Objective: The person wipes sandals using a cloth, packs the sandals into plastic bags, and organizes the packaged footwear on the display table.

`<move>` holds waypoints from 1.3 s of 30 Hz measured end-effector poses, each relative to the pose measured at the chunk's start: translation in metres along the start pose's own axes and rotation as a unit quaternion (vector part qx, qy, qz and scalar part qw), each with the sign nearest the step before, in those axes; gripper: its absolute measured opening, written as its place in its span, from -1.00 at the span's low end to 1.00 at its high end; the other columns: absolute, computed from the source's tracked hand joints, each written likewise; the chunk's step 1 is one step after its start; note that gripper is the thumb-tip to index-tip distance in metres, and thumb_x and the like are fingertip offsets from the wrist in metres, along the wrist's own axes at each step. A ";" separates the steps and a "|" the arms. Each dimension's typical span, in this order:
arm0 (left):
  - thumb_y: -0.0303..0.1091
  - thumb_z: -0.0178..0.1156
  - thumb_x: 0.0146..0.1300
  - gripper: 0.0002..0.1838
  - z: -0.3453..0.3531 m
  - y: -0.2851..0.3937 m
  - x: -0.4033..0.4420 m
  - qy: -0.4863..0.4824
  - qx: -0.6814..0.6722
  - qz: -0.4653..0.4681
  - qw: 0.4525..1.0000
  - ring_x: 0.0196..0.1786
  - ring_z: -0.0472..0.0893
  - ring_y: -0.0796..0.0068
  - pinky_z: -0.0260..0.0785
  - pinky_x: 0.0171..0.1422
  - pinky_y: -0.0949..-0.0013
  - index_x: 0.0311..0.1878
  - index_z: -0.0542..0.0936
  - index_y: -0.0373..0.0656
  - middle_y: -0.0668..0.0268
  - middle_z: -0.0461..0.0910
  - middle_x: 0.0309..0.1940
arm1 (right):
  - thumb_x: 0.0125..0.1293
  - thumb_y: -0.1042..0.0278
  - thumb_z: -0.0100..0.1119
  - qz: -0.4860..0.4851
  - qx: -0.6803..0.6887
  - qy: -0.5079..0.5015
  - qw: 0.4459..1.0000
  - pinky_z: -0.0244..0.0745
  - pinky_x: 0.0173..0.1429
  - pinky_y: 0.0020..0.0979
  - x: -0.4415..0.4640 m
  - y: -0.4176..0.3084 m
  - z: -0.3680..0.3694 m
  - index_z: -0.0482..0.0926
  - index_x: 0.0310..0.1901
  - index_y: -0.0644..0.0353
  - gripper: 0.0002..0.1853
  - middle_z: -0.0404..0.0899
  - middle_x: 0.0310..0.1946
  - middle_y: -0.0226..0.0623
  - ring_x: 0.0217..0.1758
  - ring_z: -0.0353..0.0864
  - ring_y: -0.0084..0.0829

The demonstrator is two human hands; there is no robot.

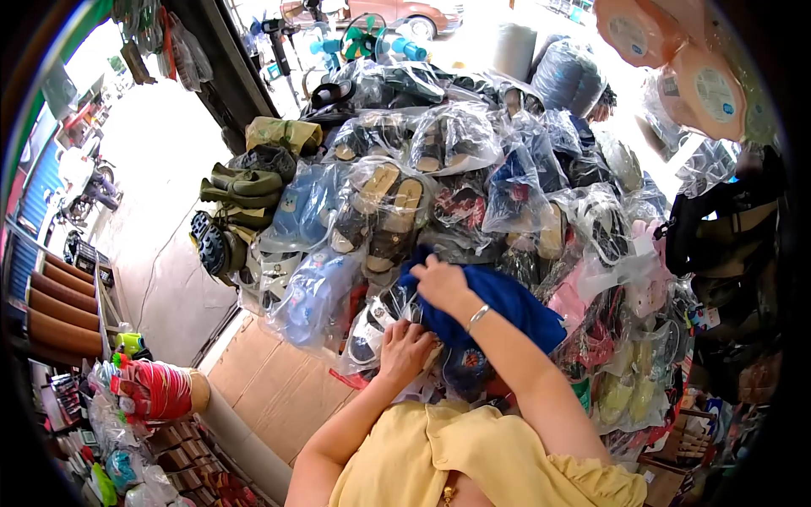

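A dark blue cloth [515,304] is bunched under my right hand [441,283], whose fingers are closed on its upper left part. The cloth drapes over bagged shoes towards the right. My left hand [407,351] is lower and nearer to me, fingers curled against a clear plastic bag of white-and-black sandals [367,334]; its fingertips are partly hidden. Just right of that hand, below the cloth, lies a dark blue bagged item [465,367] with a small round design. Light blue clogs [306,296] in clear plastic lie to the left.
Many pairs of bagged shoes [456,135] are heaped before me. Olive green shoes [245,186] are stacked at the left edge. A spool of red cord [156,389] stands lower left, near cardboard [270,363]. Black bags [726,220] hang at right. Outside, a motorcycle [84,177] is parked.
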State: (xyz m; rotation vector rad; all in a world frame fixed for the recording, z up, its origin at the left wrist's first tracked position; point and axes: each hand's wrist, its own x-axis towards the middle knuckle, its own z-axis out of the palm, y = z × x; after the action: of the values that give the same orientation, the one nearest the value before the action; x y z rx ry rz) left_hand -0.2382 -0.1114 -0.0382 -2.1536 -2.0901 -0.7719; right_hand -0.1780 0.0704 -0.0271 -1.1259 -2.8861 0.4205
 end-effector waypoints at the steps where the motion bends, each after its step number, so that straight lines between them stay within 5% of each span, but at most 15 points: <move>1: -0.13 0.31 0.15 -0.83 -0.002 0.001 0.000 -0.007 0.000 -0.003 1.000 0.09 0.42 0.25 0.19 0.18 0.14 -0.21 0.67 0.12 0.48 0.55 -0.16 | 0.22 0.30 0.16 -0.013 -0.024 0.026 0.999 0.61 -0.09 -0.14 0.002 0.007 -0.016 0.63 -0.08 -0.05 -0.78 0.53 -0.13 -0.14 -0.10 0.65 -0.13; 4: -0.13 0.32 0.15 -0.83 -0.006 0.008 -0.004 -0.003 0.011 -0.013 1.000 0.11 0.41 0.24 0.18 0.20 0.12 -0.21 0.67 0.13 0.48 0.54 -0.18 | 0.16 0.29 0.23 -0.038 0.012 0.097 0.995 0.60 -0.09 -0.14 -0.001 -0.005 -0.045 0.62 -0.05 -0.07 -0.71 0.53 -0.15 -0.17 -0.13 0.65 -0.14; 6: -0.13 0.32 0.16 -0.84 -0.004 0.012 -0.008 0.009 0.009 -0.016 1.000 0.12 0.41 0.25 0.17 0.20 0.11 -0.22 0.66 0.12 0.47 0.53 -0.18 | 0.17 0.25 0.22 -0.196 0.094 0.098 0.971 0.60 -0.11 -0.11 -0.014 -0.031 -0.028 0.63 -0.05 -0.12 -0.72 0.53 -0.16 -0.17 -0.15 0.65 -0.13; 7: -0.13 0.32 0.15 -0.84 -0.003 0.010 -0.005 0.001 0.002 -0.010 1.000 0.12 0.40 0.25 0.17 0.20 0.12 -0.22 0.66 0.13 0.46 0.53 -0.18 | 0.17 0.20 0.21 -0.151 0.049 0.014 0.987 0.60 -0.14 -0.10 -0.014 -0.025 0.017 0.65 -0.06 -0.13 -0.73 0.53 -0.16 -0.16 -0.16 0.65 -0.13; 10: -0.12 0.32 0.14 -0.83 -0.005 0.007 0.001 0.009 -0.009 -0.011 1.000 0.13 0.39 0.26 0.16 0.20 0.12 -0.21 0.66 0.13 0.45 0.53 -0.18 | 0.25 0.25 0.11 -0.042 -0.009 0.043 0.998 0.61 -0.15 -0.13 0.002 -0.010 0.007 0.64 -0.14 -0.08 -0.82 0.53 -0.15 -0.17 -0.13 0.65 -0.13; 14: -0.10 0.32 0.13 -0.80 -0.003 0.003 -0.002 0.029 0.011 -0.012 0.999 0.13 0.39 0.25 0.15 0.20 0.09 -0.19 0.65 0.14 0.45 0.54 -0.18 | 0.19 0.32 0.17 -0.083 0.057 0.137 0.985 0.61 -0.17 -0.19 -0.015 -0.011 -0.046 0.63 -0.12 -0.08 -0.79 0.52 -0.19 -0.20 -0.17 0.64 -0.18; 17: -0.10 0.33 0.12 -0.79 0.001 0.001 -0.004 0.023 0.032 -0.020 0.999 0.13 0.40 0.25 0.14 0.18 0.09 -0.18 0.65 0.14 0.44 0.53 -0.16 | 0.10 0.30 0.26 -0.157 0.082 0.097 0.979 0.60 -0.16 -0.20 -0.041 -0.015 -0.036 0.63 0.05 -0.15 -0.59 0.53 -0.20 -0.26 -0.17 0.65 -0.19; 20: -0.11 0.33 0.11 -0.78 0.000 -0.001 -0.001 0.031 0.006 -0.005 0.999 0.13 0.40 0.24 0.13 0.18 0.08 -0.18 0.64 0.12 0.43 0.51 -0.13 | 0.14 0.30 0.21 -0.123 -0.003 0.116 0.986 0.58 -0.26 -0.16 -0.046 0.008 0.021 0.63 -0.12 -0.07 -0.77 0.54 -0.25 -0.24 -0.21 0.64 -0.19; 22: -0.13 0.34 0.10 -0.78 -0.001 -0.001 0.000 0.021 0.016 -0.026 0.999 0.13 0.40 0.24 0.13 0.19 0.08 -0.17 0.65 0.13 0.44 0.51 -0.13 | 0.22 0.30 0.15 -0.019 -0.145 0.063 0.987 0.58 -0.24 -0.21 -0.042 0.020 -0.027 0.63 -0.15 -0.02 -0.83 0.55 -0.23 -0.25 -0.20 0.65 -0.22; 26: -0.12 0.33 0.14 -0.80 0.002 -0.006 -0.005 0.032 -0.008 -0.037 0.999 0.14 0.40 0.25 0.10 0.23 0.08 -0.16 0.64 0.18 0.46 0.51 -0.13 | 0.24 0.33 0.12 0.009 -0.172 0.146 0.974 0.58 -0.20 -0.22 -0.072 0.052 -0.126 0.62 -0.17 -0.04 -0.85 0.56 -0.28 -0.23 -0.27 0.67 -0.22; 30: -0.15 0.34 0.13 -0.82 0.002 -0.004 -0.005 0.037 -0.001 -0.040 0.999 0.13 0.40 0.26 0.12 0.23 0.12 -0.19 0.64 0.18 0.46 0.49 -0.15 | 0.09 0.44 0.19 0.083 -0.076 0.165 0.980 0.54 -0.03 -0.19 -0.140 0.073 -0.251 0.63 0.10 -0.03 -0.54 0.57 -0.19 -0.16 -0.11 0.62 -0.11; 33: -0.16 0.34 0.12 -0.82 0.001 -0.004 -0.003 0.037 -0.002 -0.041 0.998 0.13 0.40 0.26 0.12 0.23 0.12 -0.19 0.63 0.18 0.45 0.48 -0.16 | 0.10 0.45 0.19 0.057 -0.099 0.252 0.961 0.54 -0.14 -0.17 -0.179 0.071 -0.291 0.65 0.02 -0.01 -0.61 0.54 -0.26 -0.19 -0.22 0.62 -0.10; 36: -0.17 0.35 0.11 -0.81 0.000 -0.002 -0.001 0.035 -0.001 -0.042 0.999 0.11 0.41 0.26 0.12 0.21 0.13 -0.18 0.63 0.18 0.45 0.48 -0.17 | 0.05 0.43 0.24 0.031 -0.045 0.272 0.961 0.54 -0.09 -0.17 -0.190 0.063 -0.272 0.64 0.02 0.01 -0.58 0.52 -0.23 -0.17 -0.22 0.60 -0.08; 39: -0.19 0.37 0.08 -0.79 0.000 -0.001 0.000 0.040 0.008 -0.034 0.999 0.10 0.42 0.26 0.13 0.20 0.13 -0.18 0.64 0.16 0.43 0.49 -0.18 | -0.02 0.33 0.32 -0.009 -0.002 0.224 0.974 0.55 -0.10 -0.22 -0.166 0.070 -0.174 0.64 0.03 -0.01 -0.54 0.55 -0.19 -0.24 -0.17 0.59 -0.19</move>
State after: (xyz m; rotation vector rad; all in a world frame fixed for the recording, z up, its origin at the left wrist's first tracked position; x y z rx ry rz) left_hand -0.2394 -0.1107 -0.0388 -2.0171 -2.1323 -0.8319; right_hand 0.0103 0.0509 0.1364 -1.0330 -2.5002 0.1337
